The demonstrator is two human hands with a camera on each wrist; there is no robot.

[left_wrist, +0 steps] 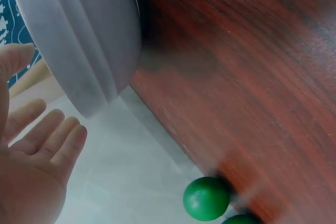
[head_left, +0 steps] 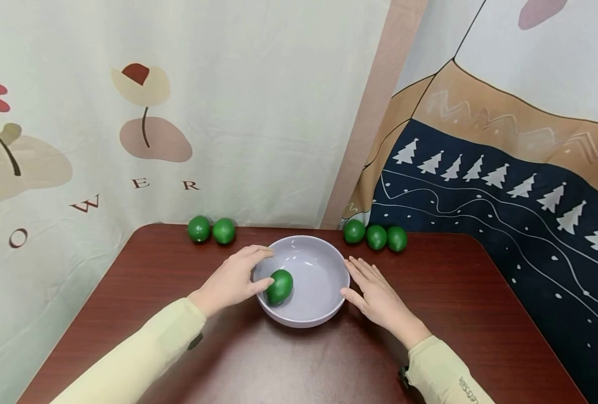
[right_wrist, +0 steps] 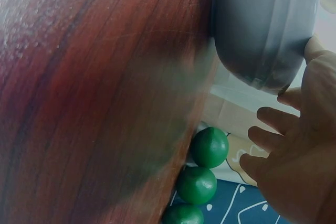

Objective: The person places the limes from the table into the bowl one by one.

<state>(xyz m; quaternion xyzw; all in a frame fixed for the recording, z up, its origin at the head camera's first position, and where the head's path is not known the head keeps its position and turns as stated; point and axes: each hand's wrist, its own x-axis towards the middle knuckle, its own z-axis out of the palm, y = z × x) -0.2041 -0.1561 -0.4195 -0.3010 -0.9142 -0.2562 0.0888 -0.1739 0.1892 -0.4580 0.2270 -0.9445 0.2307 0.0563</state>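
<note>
Bright, even light in the head view, and there on the bowl [head_left: 316, 286], small white glints inside! A pale sheen spreads over the bench [head_left: 299, 367] in front of the bowl, soft shadow at its base. Both wrist views: dimmer, hazier, speckled glare, the bowl's outer wall in grey shade.

We see a round, pale lavender bowl [head_left: 324, 280] standing upright on the tabletop [head_left: 299, 362]. Inside it we find one glossy green lime [head_left: 281, 286], toward the left side.
</note>
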